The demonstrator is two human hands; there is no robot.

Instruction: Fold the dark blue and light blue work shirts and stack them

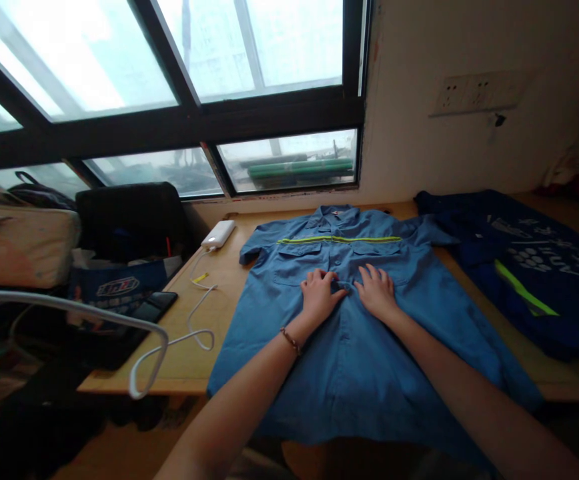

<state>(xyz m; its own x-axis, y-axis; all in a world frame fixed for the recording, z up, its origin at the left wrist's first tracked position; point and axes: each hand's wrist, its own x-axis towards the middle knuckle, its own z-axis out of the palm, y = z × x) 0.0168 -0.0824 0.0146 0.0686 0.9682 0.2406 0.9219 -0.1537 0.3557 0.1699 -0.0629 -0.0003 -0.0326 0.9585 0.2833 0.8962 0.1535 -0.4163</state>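
Observation:
A light blue work shirt point(349, 347) with a yellow-green stripe across the chest lies face up on the wooden table point(219, 280), collar toward the window. My left hand point(318, 295) rests on the shirt's front placket, its fingers curled and pinching the fabric at the middle. My right hand point(378, 292) lies just beside it on the shirt, fingers stretched out flat and slightly apart. A beaded bracelet circles my left wrist.
A dark blue printed jacket point(529, 267) lies at the table's right. A white power bank point(218, 235) with its cable point(197, 313) sits at the left, near a white hanger point(119, 327), a phone point(155, 307) and bags point(19, 243). Window behind.

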